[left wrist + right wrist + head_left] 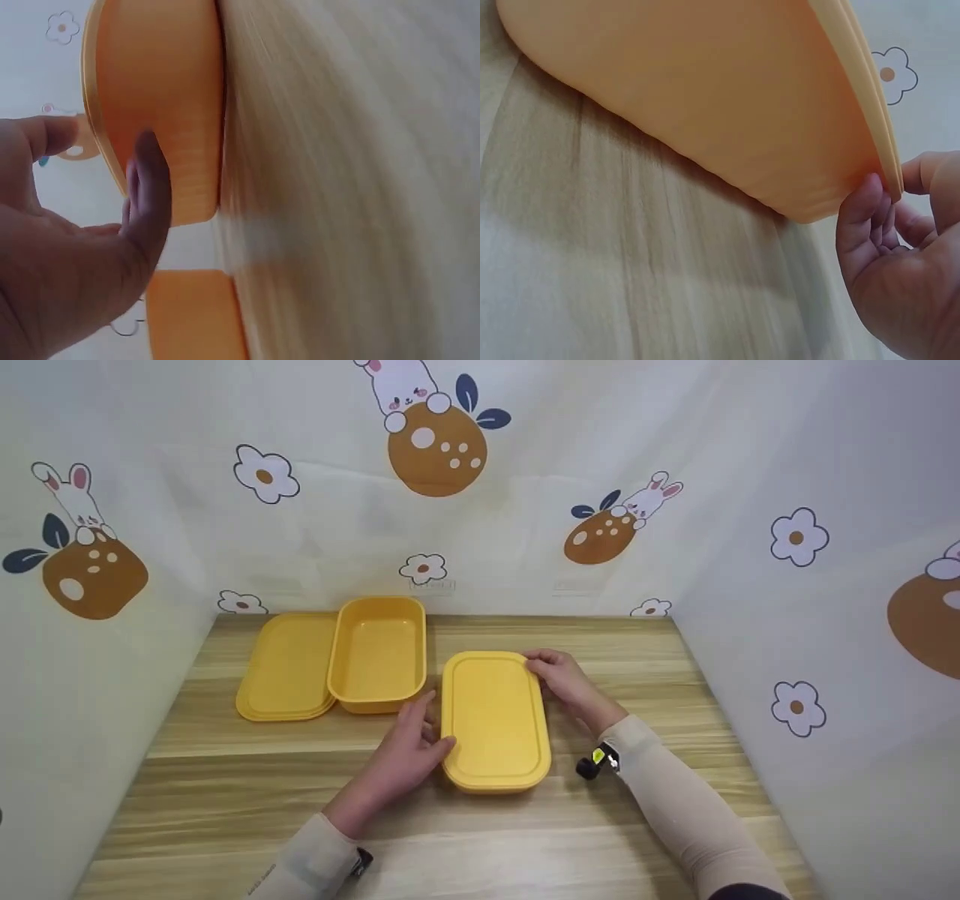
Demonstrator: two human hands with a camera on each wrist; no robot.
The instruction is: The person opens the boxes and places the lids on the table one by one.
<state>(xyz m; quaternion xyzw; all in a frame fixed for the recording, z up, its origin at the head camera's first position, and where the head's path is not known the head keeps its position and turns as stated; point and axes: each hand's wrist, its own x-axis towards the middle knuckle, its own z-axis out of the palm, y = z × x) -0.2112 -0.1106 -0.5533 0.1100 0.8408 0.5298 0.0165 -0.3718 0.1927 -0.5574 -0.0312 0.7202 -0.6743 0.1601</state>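
A yellow rectangular food box (161,82) with its yellow lid (496,712) on top stands lengthwise between both hands. At the far right corner my right hand (566,682) pinches the lid's edge, a digit on either side of it in the right wrist view. On the near left side, my left hand (405,754) has its thumb tip at the lid's edge. Its other fingers extend loosely beside the box wall, pointing away from me. Farther left stands a second yellow box (379,660), uncovered, its inside bare. Another yellow lid (292,667) lies flat, touching that box's left side.
The wood-grain table (450,847) carries all the boxes. A patterned cloth wall (330,532) closes the back, and similar walls stand at both sides. The uncovered box is close to the left fingertips.
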